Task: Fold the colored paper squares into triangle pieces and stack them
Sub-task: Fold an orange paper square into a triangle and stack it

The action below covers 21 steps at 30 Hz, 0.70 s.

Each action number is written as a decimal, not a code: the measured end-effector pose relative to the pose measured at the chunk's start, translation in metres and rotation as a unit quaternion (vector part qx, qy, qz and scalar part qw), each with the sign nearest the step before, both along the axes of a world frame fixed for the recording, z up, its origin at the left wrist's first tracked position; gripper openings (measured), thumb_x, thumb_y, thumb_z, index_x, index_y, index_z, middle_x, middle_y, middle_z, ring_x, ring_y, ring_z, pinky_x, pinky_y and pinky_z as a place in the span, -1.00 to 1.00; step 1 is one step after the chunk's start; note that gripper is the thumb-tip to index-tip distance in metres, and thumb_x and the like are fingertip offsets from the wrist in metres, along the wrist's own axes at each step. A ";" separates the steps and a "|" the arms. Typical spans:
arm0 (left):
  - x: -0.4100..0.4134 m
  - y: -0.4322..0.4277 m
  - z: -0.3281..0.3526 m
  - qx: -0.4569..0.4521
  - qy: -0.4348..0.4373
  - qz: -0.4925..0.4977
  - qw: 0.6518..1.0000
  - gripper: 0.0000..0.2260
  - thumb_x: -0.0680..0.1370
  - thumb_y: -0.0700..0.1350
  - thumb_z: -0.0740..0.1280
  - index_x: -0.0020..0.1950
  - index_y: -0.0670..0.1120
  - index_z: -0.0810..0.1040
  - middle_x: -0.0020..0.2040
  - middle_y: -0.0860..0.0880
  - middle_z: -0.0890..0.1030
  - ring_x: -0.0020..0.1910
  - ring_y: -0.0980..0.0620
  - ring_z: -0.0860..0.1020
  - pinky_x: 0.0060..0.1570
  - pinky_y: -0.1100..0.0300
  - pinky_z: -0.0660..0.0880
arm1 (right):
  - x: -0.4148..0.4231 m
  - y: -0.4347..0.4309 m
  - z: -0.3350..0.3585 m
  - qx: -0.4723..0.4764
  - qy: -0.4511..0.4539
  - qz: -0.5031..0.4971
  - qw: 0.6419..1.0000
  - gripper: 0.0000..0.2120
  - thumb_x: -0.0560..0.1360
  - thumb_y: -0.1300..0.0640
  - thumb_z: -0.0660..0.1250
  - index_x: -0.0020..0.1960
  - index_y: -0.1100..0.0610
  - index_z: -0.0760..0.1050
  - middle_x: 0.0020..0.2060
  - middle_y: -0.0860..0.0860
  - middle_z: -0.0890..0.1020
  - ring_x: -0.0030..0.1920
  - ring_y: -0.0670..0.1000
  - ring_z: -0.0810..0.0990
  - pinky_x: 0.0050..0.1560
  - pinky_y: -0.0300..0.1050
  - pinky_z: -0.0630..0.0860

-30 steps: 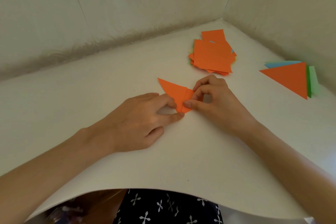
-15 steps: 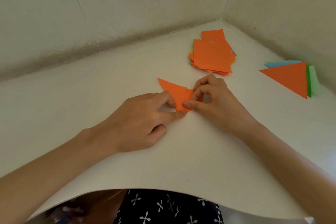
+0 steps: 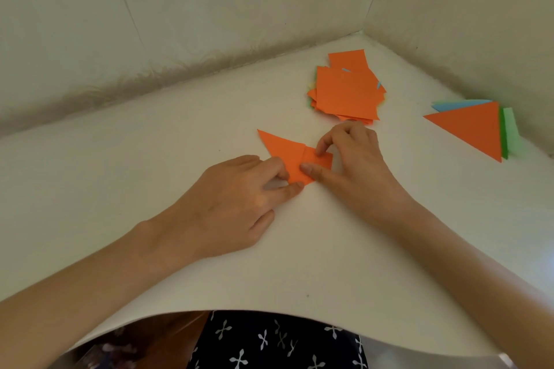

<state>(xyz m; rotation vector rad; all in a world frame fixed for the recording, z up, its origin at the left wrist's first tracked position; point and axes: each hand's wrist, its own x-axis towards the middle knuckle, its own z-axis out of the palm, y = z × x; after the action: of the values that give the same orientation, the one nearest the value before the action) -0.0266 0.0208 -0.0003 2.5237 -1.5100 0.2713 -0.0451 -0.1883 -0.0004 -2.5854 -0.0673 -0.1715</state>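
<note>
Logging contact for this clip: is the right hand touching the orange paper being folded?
Touching. The head view shows the right hand with its thumb and a fingertip pinching the folded orange paper.

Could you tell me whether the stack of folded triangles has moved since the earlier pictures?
No. The triangle stack lies where it did, beside the right wall, right of the square pile.
</note>
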 end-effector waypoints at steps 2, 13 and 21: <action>-0.002 -0.002 -0.002 -0.001 -0.023 0.003 1.000 -0.56 0.45 -0.18 0.07 0.24 -0.16 0.56 -0.03 -0.13 0.59 -0.19 -0.13 0.61 -0.06 0.04 0.44 | -0.002 0.001 -0.004 -0.032 -0.037 0.011 0.999 -0.77 0.50 -0.05 0.31 0.03 0.09 0.47 0.02 -0.04 0.35 0.16 0.01 0.30 0.21 -0.19 0.18; -0.003 -0.003 -0.002 0.010 -0.003 0.002 1.000 -0.57 0.47 -0.19 0.05 0.21 -0.19 0.59 -0.05 -0.15 0.57 -0.22 -0.15 0.60 -0.16 0.04 0.58 | -0.003 0.000 -0.004 -0.038 -0.031 0.038 0.998 -0.86 0.56 0.05 0.26 0.09 0.05 0.46 0.04 -0.07 0.33 0.09 -0.04 0.29 0.23 -0.15 0.21; -0.004 -0.002 -0.007 -0.028 -0.033 0.029 0.999 -0.62 0.46 -0.16 0.10 0.11 -0.19 0.62 0.09 -0.16 0.61 0.07 -0.14 0.61 0.21 0.06 0.31 | -0.005 -0.021 0.007 -0.019 -0.050 0.243 0.968 -0.73 0.55 0.02 0.19 0.13 0.13 0.54 0.21 0.04 0.46 0.24 -0.01 0.40 0.25 -0.25 0.32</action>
<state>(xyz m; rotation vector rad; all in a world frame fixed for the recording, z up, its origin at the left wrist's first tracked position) -0.0308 0.0191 -0.0071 2.5407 -1.4329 0.4023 -0.0500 -0.2097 0.0065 -2.5090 -0.7391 -0.1168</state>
